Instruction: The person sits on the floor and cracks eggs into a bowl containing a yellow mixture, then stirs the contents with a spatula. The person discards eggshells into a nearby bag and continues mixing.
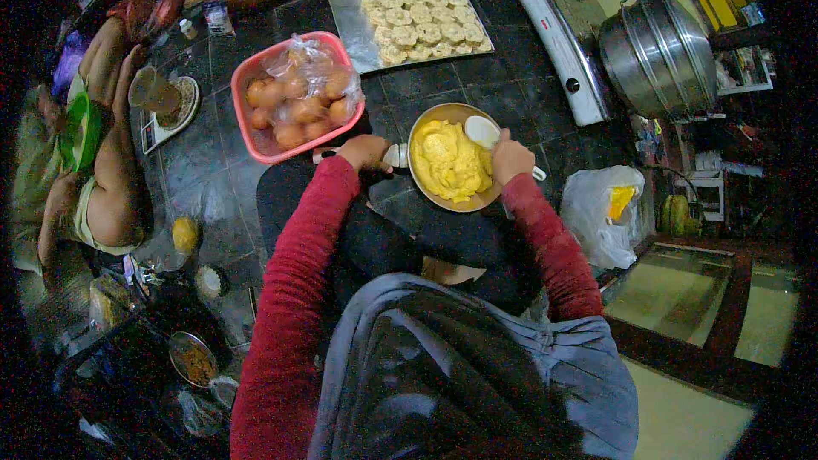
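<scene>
A round pan [455, 206] holds a soft, lumpy yellow mass [450, 163]. My left hand [365, 154] is closed around the pan's handle, at its left side. My right hand [512, 158] grips a white spoon or ladle [482, 131] whose bowl rests on the yellow mass near the pan's upper right edge; a white handle end sticks out past the hand. Beyond my left hand stands a pink plastic basket [243, 121] of brown eggs [307, 112], partly covered by clear plastic bags. A metal tray [348, 29] further off carries rows of pale, flower-shaped pieces [422, 19].
Another person [115, 204] sits at the left with a green bowl [81, 131]. Near them are a kitchen scale [185, 102] with a container and a yellow fruit-like object [185, 234]. A gas stove [553, 45], a large metal pot [661, 54] and a white plastic bag [601, 211] are at the right.
</scene>
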### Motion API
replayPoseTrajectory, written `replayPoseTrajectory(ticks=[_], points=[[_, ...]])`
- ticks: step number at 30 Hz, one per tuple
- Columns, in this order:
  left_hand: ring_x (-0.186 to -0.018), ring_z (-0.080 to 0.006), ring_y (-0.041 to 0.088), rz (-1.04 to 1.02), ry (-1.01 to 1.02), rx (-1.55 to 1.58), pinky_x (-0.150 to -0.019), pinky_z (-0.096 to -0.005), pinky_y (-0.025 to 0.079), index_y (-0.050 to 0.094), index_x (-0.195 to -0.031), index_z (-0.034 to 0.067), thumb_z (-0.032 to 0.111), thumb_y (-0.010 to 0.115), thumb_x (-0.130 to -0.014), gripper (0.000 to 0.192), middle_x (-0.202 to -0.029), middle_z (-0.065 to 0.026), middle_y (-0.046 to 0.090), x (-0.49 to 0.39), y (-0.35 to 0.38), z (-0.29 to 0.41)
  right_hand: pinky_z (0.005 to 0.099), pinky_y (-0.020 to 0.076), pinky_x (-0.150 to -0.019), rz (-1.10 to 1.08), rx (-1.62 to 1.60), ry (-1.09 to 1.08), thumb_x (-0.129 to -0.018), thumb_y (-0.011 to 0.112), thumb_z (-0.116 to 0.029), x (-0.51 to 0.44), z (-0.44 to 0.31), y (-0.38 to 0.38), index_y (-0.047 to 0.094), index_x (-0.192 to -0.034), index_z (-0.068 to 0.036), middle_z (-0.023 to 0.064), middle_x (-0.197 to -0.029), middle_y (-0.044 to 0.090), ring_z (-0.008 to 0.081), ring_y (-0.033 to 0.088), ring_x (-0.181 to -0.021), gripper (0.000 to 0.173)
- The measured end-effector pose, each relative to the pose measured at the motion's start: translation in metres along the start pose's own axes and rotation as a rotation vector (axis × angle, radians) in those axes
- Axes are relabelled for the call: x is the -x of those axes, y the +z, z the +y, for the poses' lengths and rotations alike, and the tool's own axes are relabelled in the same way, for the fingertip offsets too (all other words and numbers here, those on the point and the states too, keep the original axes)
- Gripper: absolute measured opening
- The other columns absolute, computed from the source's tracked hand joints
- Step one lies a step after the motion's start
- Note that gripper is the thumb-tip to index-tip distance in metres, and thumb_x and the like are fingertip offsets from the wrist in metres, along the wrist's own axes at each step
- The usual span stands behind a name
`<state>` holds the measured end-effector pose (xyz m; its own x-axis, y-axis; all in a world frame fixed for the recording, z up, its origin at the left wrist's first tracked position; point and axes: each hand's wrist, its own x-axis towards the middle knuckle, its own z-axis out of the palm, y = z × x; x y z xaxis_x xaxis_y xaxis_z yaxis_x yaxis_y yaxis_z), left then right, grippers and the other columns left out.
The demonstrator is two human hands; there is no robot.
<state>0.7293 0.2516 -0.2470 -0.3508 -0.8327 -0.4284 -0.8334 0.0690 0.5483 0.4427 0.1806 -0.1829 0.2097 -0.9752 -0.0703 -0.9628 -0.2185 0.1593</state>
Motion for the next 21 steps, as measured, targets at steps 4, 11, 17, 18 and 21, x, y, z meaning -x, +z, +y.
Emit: replayPoseTrajectory(ticks=[4, 11, 17, 18, 21], points=[[-0.092, -0.0341, 0.059, -0.019, -0.016, 0.004, -0.080, -0.0426, 0.046, 0.058, -0.107, 0.010, 0.036, 0.072, -0.068, 0.049, -0.098, -0.0157, 0.062, 0.006, -0.009, 0.007, 0.0442, 0.0511, -0.058, -0.067, 0.082, -0.008, -0.085, 0.042, -0.021, -0.028, 0.017, 0.028, 0.053, -0.098, -0.004, 0.0158, -0.074, 0.064, 0.0318, 0.064, -0.068, 0.024], [-0.093, -0.0332, 0.059, -0.023, -0.039, 0.068, -0.081, -0.0424, 0.046, 0.058, -0.107, 0.010, 0.034, 0.072, -0.067, 0.049, -0.098, -0.0156, 0.062, 0.001, -0.006, 0.003, 0.0457, 0.0462, -0.068, -0.258, -0.139, -0.614, -0.088, 0.042, -0.036, -0.091, -0.025, 0.055, 0.059, -0.091, -0.011, 0.0156, -0.085, 0.063, 0.0328, 0.060, -0.079, 0.031], [-0.093, -0.0330, 0.059, 0.037, -0.035, 0.027, -0.079, -0.0421, 0.046, 0.058, -0.105, 0.009, 0.032, 0.072, -0.068, 0.047, -0.097, -0.0164, 0.062, 0.000, -0.002, 0.000, 0.0396, 0.0500, -0.058, -0.245, 0.198, -0.949, -0.084, 0.045, -0.023, -0.045, -0.037, 0.029, 0.056, -0.111, -0.020, 0.0148, -0.083, 0.061, 0.0281, 0.062, -0.069, 0.029], [-0.093, -0.0330, 0.059, 0.045, -0.032, 0.021, -0.079, -0.0420, 0.046, 0.058, -0.105, 0.009, 0.032, 0.072, -0.068, 0.047, -0.097, -0.0163, 0.062, 0.001, -0.002, 0.000, 0.0385, 0.0495, -0.057, -0.165, 0.139, -0.970, -0.082, 0.047, -0.020, -0.027, -0.026, 0.025, 0.052, -0.116, -0.020, 0.0129, -0.082, 0.059, 0.0272, 0.062, -0.069, 0.034], [-0.093, -0.0329, 0.059, 0.032, -0.032, 0.008, -0.079, -0.0417, 0.046, 0.058, -0.106, 0.009, 0.032, 0.072, -0.068, 0.046, -0.097, -0.0161, 0.062, 0.001, -0.001, 0.001, 0.0388, 0.0503, -0.058, -0.086, 0.069, -0.946, -0.082, 0.045, -0.014, 0.019, 0.001, 0.018, 0.038, -0.130, -0.023, 0.0126, -0.087, 0.057, 0.0277, 0.061, -0.074, 0.050]])
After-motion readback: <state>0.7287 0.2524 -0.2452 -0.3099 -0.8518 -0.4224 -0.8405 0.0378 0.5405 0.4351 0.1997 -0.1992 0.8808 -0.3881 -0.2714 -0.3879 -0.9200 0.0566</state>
